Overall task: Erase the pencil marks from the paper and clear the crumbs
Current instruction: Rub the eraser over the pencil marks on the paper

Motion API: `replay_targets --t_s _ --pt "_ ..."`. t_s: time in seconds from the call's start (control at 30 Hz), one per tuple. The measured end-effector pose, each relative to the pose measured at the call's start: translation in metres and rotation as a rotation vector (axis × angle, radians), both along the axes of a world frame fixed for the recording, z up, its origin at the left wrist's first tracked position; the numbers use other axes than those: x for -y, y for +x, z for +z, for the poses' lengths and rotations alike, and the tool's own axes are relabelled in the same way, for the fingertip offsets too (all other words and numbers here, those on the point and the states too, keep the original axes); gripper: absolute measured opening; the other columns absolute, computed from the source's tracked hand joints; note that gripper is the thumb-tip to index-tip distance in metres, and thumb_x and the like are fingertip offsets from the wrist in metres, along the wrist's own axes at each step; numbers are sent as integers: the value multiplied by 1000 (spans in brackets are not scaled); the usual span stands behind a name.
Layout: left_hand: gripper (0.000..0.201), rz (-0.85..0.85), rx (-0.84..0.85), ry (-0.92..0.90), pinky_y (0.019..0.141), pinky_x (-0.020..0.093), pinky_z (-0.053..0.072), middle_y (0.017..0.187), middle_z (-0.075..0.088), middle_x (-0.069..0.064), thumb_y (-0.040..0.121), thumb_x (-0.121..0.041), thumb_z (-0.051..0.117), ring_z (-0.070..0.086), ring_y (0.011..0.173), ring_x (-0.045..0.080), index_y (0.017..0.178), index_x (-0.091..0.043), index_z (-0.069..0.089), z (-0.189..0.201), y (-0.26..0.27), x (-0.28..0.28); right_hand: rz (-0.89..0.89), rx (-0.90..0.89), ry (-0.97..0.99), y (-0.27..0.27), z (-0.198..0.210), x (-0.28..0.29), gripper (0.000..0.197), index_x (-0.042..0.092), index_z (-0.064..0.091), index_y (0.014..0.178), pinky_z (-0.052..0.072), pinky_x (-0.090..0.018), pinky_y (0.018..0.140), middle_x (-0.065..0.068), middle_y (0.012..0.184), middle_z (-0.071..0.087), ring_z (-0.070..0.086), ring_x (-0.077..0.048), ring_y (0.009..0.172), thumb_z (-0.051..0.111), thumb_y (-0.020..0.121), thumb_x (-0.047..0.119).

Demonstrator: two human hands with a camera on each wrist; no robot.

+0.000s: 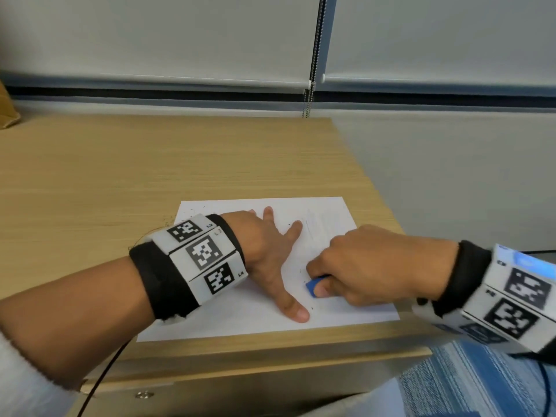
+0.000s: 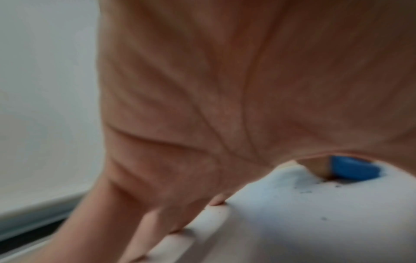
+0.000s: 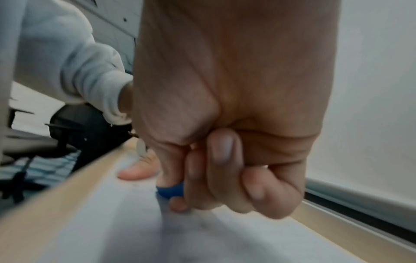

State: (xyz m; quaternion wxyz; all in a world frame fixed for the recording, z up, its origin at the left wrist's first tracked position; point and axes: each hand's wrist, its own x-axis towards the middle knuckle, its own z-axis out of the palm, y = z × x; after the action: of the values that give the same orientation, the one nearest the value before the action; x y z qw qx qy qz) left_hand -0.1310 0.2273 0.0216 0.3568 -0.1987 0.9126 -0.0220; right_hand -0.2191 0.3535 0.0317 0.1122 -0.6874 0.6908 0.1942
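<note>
My right hand (image 1: pixel 373 266) pinches the small blue rubber eraser (image 1: pixel 313 285); my flat left hand (image 1: pixel 270 254) pins the thin white paper sheet (image 1: pixel 331 212). The sheet looks flimsy, likely to crease, so I keep it pinned near the rubbing.

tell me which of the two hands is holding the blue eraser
The right hand: its curled fingers pinch the blue eraser against the paper. The left hand lies flat, fingers spread.

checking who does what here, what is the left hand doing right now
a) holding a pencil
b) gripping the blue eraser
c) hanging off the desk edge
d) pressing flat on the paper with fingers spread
d: in the head view the left hand lies flat on the paper with fingers spread, while the right hand pinches the blue eraser.
</note>
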Motion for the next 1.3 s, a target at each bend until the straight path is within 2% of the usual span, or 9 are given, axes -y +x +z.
replay_targets --t_s 0.1,0.2,0.33,0.63,0.77,0.9,1.03,1.17,1.3 --pt "143 -5 2 -12 114 55 19 154 -31 17 51 -91 57 -3 146 43 140 -32 -37 0 -1 0 -16 -9 -51 -5 -2 1 25 22 55 95 35 -31 56 7 62 42 40 -12 54 40 98 42" --pt "143 7 9 5 114 52 20 153 -32 18 52 -89 59 -1 147 40 141 -32 -37 2 -2 -1 49 14 0 3 -5 -11 23 23 53 94 32 -31 53 6 62 41 39 -13 54 41 98 41" --pt "145 13 13 5 114 51 21 153 -33 18 50 -90 59 4 147 40 141 -31 -37 1 -3 0 -23 -19 -20 -4 1 -2 26 21 53 92 31 -31 53 6 63 43 40 -12 54 40 98 42" --pt "145 23 12 23 113 49 22 153 -34 17 51 -89 60 3 147 38 141 -31 -37 0 -4 1 2 -33 -27 0 -1 -9 25 21 55 95 34 -31 55 6 62 42 41 -15 55 40 98 41" --pt "144 21 18 19 113 50 21 153 -34 17 52 -88 60 2 147 39 141 -31 -37 0 -4 -1 35 -30 -21 5 -5 -15 24 23 55 99 29 -32 54 6 63 39 39 -15 55 39 98 41" --pt "145 11 19 11 113 50 23 153 -33 18 51 -89 60 6 147 39 141 -30 -37 0 -3 0 15 -43 -64 -2 -4 -6 24 22 53 93 32 -30 53 7 61 40 38 -12 53 39 98 41" --pt "149 18 23 -2 115 53 20 154 -33 16 50 -89 60 0 147 38 142 -22 -37 -1 -3 0 46 -15 -29 3 -3 -10 21 24 51 90 30 -30 51 7 62 40 38 -12 53 41 98 40" --pt "152 9 15 -31 116 53 18 155 -30 14 49 -91 59 -3 148 37 144 -13 -32 -2 -2 0 -80 -12 3 -9 4 18 25 22 50 84 35 -31 59 7 65 43 45 -18 63 41 97 41" --pt "153 11 17 -27 115 54 13 155 -31 12 48 -92 57 -7 147 37 145 -12 -31 -2 -1 2 -166 -28 -64 -47 0 68 32 18 57 88 39 -31 64 5 72 51 52 -23 75 40 97 43"
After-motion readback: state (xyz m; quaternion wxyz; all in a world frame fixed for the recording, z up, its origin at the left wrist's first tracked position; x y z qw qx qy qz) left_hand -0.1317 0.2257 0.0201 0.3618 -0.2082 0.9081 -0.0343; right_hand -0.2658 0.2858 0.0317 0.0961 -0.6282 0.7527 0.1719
